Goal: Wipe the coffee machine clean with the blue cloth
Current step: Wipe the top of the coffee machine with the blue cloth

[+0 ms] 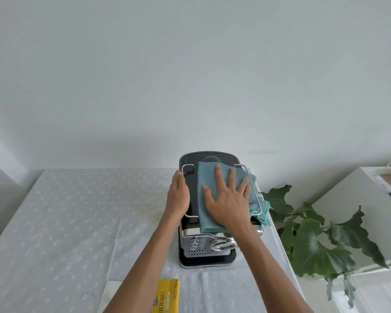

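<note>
A black and chrome coffee machine point(191, 162) stands at the table's right edge, seen from above. The blue cloth point(205, 177) lies spread over its top, one end hanging off the right side. My right hand point(228, 199) presses flat on the cloth with fingers spread. My left hand point(178, 195) grips the machine's left side by the chrome rail. The chrome portafilter handle point(222, 242) sticks out at the front, over the drip tray.
A white dotted tablecloth point(77, 222) covers the table, with a faint brown stain left of the machine. A yellow packet point(167, 297) lies at the near edge. A leafy plant point(314, 236) and a white cabinet point(359, 199) stand to the right. A wall rises behind.
</note>
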`<state>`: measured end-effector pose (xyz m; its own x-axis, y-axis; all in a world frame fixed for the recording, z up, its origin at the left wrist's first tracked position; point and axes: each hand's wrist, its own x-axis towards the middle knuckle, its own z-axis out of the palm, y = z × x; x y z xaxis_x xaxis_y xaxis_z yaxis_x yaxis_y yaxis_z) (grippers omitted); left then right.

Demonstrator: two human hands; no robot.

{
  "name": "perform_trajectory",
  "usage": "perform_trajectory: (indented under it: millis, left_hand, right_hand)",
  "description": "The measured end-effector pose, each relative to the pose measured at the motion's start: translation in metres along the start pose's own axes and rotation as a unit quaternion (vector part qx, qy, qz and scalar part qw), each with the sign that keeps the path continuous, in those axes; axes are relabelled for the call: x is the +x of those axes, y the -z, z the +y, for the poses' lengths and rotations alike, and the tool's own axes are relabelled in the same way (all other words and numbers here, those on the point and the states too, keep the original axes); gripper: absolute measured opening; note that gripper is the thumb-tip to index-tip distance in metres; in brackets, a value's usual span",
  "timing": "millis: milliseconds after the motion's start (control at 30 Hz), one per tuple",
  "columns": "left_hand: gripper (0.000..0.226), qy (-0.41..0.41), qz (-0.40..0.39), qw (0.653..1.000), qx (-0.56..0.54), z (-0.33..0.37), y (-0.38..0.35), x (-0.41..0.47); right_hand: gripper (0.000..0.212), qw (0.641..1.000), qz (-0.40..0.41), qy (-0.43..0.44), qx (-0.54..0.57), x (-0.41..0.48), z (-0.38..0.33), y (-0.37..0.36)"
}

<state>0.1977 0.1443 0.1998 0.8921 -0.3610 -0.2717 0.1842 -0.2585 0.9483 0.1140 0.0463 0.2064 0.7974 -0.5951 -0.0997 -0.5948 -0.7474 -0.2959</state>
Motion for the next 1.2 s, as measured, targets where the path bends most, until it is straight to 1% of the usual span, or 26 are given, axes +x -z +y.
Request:
perform_trajectory:
  millis: [100,167,233,300,433,533,567,600,633,667,700,733,767,800,900,967,1033,1100,1200]
  left_hand:
    - [0.051,0.024,0.013,0.999,-0.024,-0.002,-0.001,0.004]
    - [0.056,0.035,0.013,0.999,-0.036,-0.004,-0.001,0.007]
    - [0.06,0.039,0.013,0.998,-0.04,-0.005,-0.003,0.009]
    - [0.061,0.049,0.011,0.999,-0.014,-0.001,-0.002,0.004]
    - [0.055,0.023,0.002,1.0,0.013,0.007,0.002,-0.008]
    - [0.049,0.006,0.003,1.0,0.025,0.005,0.002,-0.007]
    - [0.049,-0.005,0.003,0.999,0.041,0.006,0.002,-0.008]
    - [0.054,-0.018,0.0,0.998,0.061,0.005,0.003,-0.007]
    - [0.061,-0.027,-0.004,0.996,0.089,0.006,0.004,-0.007]
    - [0.065,-0.03,-0.005,0.993,0.115,0.005,0.006,-0.006]
    - [0.063,-0.028,-0.004,0.989,0.142,0.005,0.008,-0.005]
    - [0.059,-0.04,0.002,0.984,0.173,0.004,0.01,-0.004]
    - [0.057,-0.063,0.016,0.976,0.207,0.004,0.013,-0.004]
    - [0.056,-0.094,0.037,0.964,0.245,0.003,0.015,-0.003]
    - [0.048,-0.164,0.108,0.918,0.344,0.006,0.016,-0.011]
    - [0.036,-0.177,0.122,0.899,0.382,0.009,0.008,-0.019]
    - [0.031,-0.182,0.139,0.881,0.414,0.01,0.0,-0.024]
    - [0.033,-0.167,0.168,0.874,0.424,0.011,-0.002,-0.025]
    - [0.037,-0.141,0.176,0.877,0.425,0.007,-0.005,-0.022]
  right_hand:
    - [0.067,0.995,0.0,0.092,-0.037,-0.016,0.0,-0.003]
    - [0.065,0.993,-0.007,0.11,-0.041,-0.006,-0.005,-0.003]
    - [0.065,0.995,-0.004,0.1,-0.03,0.012,-0.01,-0.001]
    - [0.065,0.997,0.003,0.073,-0.014,0.023,-0.013,-0.002]
    - [0.065,0.998,0.018,0.059,-0.008,0.001,-0.012,-0.007]
    - [0.067,0.997,-0.021,0.072,-0.005,-0.009,-0.007,-0.001]
    - [0.066,0.996,-0.039,0.079,0.014,-0.008,-0.005,0.005]
    - [0.066,0.994,-0.048,0.086,0.045,-0.008,-0.003,0.013]
    - [0.065,0.992,-0.038,0.09,0.082,-0.008,0.002,0.021]
    - [0.063,0.989,-0.008,0.09,0.114,-0.009,0.009,0.03]
    - [0.061,0.987,0.036,0.084,0.13,-0.008,0.018,0.039]
    - [0.059,0.986,0.078,0.07,0.129,-0.007,0.029,0.046]
    - [0.059,0.987,0.103,0.05,0.116,-0.005,0.041,0.051]
    - [0.059,0.989,0.106,0.026,0.099,-0.002,0.053,0.055]
    - [0.061,0.995,0.043,-0.025,0.085,0.008,0.075,0.05]
    - [0.058,0.993,0.022,-0.015,0.111,0.01,0.08,0.041]
    - [0.055,0.99,0.035,0.001,0.135,0.011,0.082,0.035]
    - [0.053,0.987,0.048,0.01,0.153,0.013,0.082,0.034]
    - [0.055,0.983,0.05,0.026,0.174,0.014,0.084,0.034]
